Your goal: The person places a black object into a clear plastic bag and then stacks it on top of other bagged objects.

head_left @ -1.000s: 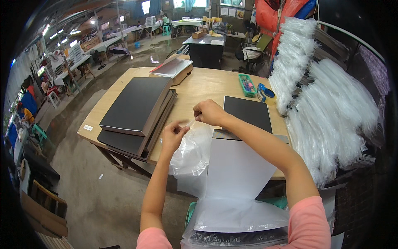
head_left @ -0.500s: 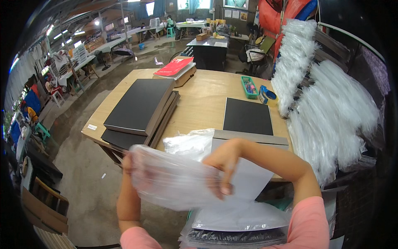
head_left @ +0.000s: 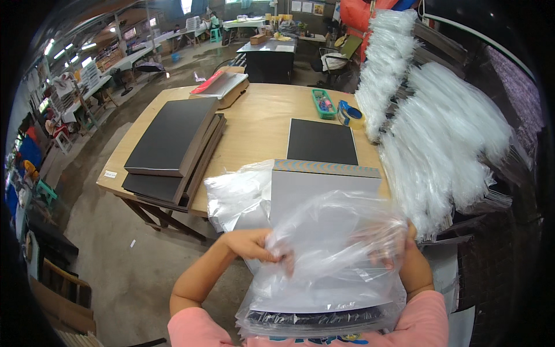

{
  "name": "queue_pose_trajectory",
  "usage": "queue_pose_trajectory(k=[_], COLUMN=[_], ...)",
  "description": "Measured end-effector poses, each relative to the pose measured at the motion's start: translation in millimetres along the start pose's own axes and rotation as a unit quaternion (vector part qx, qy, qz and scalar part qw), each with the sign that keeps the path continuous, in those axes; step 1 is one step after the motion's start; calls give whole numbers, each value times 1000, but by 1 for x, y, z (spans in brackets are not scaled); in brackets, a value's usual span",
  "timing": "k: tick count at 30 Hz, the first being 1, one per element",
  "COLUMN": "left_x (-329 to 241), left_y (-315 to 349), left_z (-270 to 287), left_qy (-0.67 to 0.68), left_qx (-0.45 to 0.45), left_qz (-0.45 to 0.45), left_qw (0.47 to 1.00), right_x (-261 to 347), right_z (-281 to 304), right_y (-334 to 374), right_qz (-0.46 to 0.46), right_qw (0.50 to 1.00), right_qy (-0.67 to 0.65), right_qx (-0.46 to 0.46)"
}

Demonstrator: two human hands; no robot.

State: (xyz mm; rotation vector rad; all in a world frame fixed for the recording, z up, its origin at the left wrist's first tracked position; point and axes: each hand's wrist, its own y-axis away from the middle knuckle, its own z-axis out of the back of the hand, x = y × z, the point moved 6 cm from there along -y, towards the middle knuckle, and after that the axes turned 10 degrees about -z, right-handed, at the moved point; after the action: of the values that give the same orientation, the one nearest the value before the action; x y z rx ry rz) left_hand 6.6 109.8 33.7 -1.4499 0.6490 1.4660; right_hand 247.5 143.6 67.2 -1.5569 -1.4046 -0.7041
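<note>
A crumpled clear plastic bag [head_left: 329,225] is stretched between my two hands, in front of my chest. My left hand [head_left: 263,247] pinches its left edge between thumb and fingers. At the other side my right hand [head_left: 393,246] grips the bag, its fingers blurred and partly covered by the film. Below lies a stack of plastic-sleeved sheets [head_left: 318,318], showing a dark band along the near edge. A grey-white board [head_left: 324,188] shows beyond the bag, partly hidden by it. Loose clear film [head_left: 237,196] rests to its left.
Thick black-covered boards [head_left: 173,136] are stacked on the wooden table [head_left: 254,127]. A black square panel [head_left: 322,141], a green basket [head_left: 324,104] and a tape roll [head_left: 350,115] lie farther back. Heaps of clear plastic bags [head_left: 445,133] stand at the right. Distant people sit at left tables.
The bag has moved rightward and now hangs over the sleeved stack. My left hand came in from the far left to its edge; my right hand shifted right. The view has also shifted.
</note>
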Motion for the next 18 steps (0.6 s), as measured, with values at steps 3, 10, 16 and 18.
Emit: queue_pose_trajectory(k=[3, 10, 16, 18], left_x=[9, -26, -61, -71], left_y=[-8, 11, -23, -20], left_z=[20, 49, 51, 40], left_qy=[373, -82, -592, -608], left_qx=[-201, -278, -448, -435], left_qz=[-208, -55, 80, 98], left_qw=[881, 956, 665, 657], right_x=[-23, -9, 61, 69], right_z=[-2, 13, 20, 6], right_y=[20, 95, 61, 51], right_qz=[41, 192, 104, 141], right_qw=[999, 854, 374, 300], right_qy=[15, 53, 550, 643], right_qx=[23, -481, -740, -690])
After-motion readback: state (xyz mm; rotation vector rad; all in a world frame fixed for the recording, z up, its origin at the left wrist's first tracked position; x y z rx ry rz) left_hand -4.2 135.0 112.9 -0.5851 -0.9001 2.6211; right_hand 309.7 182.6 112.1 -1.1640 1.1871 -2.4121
